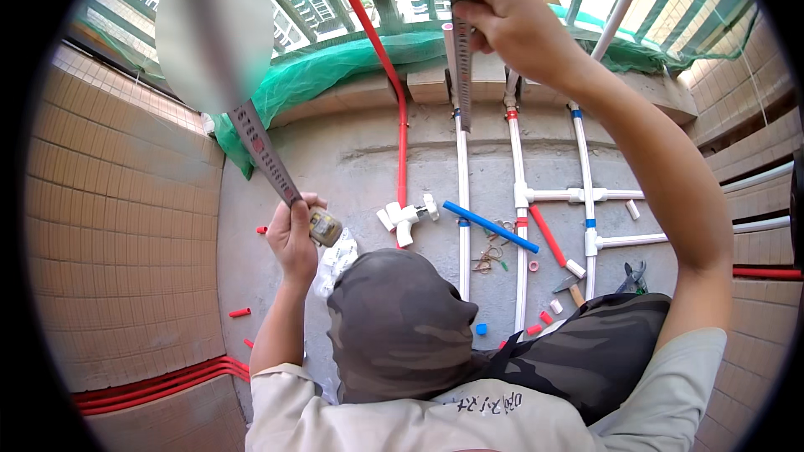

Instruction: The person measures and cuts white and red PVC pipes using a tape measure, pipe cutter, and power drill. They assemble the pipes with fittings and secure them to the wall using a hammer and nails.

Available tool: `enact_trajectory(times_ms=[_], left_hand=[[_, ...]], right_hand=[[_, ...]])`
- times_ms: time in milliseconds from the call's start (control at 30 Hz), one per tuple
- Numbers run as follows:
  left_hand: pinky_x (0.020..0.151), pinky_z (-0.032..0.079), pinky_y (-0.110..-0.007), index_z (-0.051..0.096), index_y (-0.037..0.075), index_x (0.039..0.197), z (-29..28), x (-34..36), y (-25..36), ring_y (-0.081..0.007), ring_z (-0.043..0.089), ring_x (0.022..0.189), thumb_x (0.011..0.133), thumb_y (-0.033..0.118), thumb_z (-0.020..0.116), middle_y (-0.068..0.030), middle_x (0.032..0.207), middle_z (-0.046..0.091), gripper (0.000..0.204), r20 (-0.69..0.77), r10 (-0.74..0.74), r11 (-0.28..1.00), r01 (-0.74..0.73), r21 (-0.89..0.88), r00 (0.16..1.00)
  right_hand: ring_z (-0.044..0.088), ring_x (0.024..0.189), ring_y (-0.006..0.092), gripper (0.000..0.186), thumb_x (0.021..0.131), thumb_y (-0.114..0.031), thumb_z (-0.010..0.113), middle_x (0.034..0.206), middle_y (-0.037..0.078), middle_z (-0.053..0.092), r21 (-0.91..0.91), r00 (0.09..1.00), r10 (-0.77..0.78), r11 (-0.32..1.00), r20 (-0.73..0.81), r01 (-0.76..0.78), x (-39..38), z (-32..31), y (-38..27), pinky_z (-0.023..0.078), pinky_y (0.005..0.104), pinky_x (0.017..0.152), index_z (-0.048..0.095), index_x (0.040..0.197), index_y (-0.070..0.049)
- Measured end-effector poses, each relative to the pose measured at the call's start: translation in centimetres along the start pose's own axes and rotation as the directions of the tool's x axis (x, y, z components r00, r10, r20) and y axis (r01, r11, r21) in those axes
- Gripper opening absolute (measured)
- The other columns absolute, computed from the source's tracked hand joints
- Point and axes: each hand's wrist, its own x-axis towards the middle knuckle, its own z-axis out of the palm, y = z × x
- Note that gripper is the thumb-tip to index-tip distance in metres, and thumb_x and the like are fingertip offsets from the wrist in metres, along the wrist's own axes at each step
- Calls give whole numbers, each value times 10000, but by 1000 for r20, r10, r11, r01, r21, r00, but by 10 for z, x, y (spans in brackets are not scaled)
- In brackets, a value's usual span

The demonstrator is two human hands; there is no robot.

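My left hand (pixel 293 230) grips the yellow tape measure case (pixel 325 224) at middle left. Its steel blade (pixel 264 151) runs up and left into a blurred patch that hides part of it. My right hand (pixel 511 29) is raised at the top, pinching another stretch of blade (pixel 463 84) that hangs in front of an upright white pipe (pixel 464 259). A white plastic fitting cluster (pixel 406 222) lies on the concrete near my left hand, beside a loose blue pipe (pixel 490 226) and a crumpled white bag (pixel 335 259). My camouflage-clad body (pixel 394 318) fills the lower middle.
Fixed white pipes (pixel 515 151) with tees and a red pipe (pixel 401 151) cross the floor. Loose red pieces (pixel 548 234), a hammer (pixel 575 293) and pliers (pixel 632 276) lie at right. Tiled walls (pixel 126 226) flank both sides; green netting (pixel 293 75) and railings line the top.
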Motion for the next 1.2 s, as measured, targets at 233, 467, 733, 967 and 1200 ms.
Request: enact_trajectory(times_ms=[233, 467, 733, 967, 1200], left_hand=[[757, 497, -280, 664, -25, 972, 16, 110, -10, -139, 633, 834, 1086, 313, 508, -104, 928, 706, 390, -44, 90, 949, -99, -298, 995], [756, 516, -277, 664, -21, 970, 29, 202, -50, -144, 670, 857, 1073, 308, 532, -154, 1166, 693, 369, 11, 90, 866, -72, -495, 996], [724, 590, -315, 664, -54, 1047, 72, 279, -40, -199, 716, 913, 1048, 311, 578, -145, 1277, 636, 375, 212, -16, 738, 155, -656, 977], [791, 575, -340, 689, -27, 1025, 100, 306, -28, -196, 707, 928, 1045, 320, 582, -135, 1073, 716, 364, 200, -4, 742, 137, -656, 980], [753, 544, -306, 702, -22, 1082, 115, 302, -21, -142, 662, 815, 1050, 330, 574, -122, 1015, 736, 376, 130, -40, 751, 116, -650, 991]], right_hand=[[680, 791, 414, 171, 989, -113, 571, 878, 270, 696, 79, 994, -9, 997, 107, 1, 80, 163, 15, 513, 450, 714, 646, 1056, 24], [701, 758, 169, 170, 1012, -98, 578, 839, 129, 720, 59, 995, 62, 996, 77, -67, 101, 237, 60, 567, 322, 689, 647, 1096, 32], [668, 871, 374, 204, 965, -161, 586, 895, 225, 700, -31, 988, 139, 990, -64, -141, 123, 238, 76, 515, 443, 757, 695, 1012, 4], [688, 902, 395, 312, 915, -339, 588, 906, 195, 725, -185, 965, 258, 951, 43, -246, 129, 222, 60, 536, 463, 777, 716, 965, -59], [678, 1032, 383, 323, 934, -350, 628, 1072, 194, 719, -447, 918, 349, 863, 187, -237, 105, 189, 54, 539, 483, 861, 674, 1111, -83]])
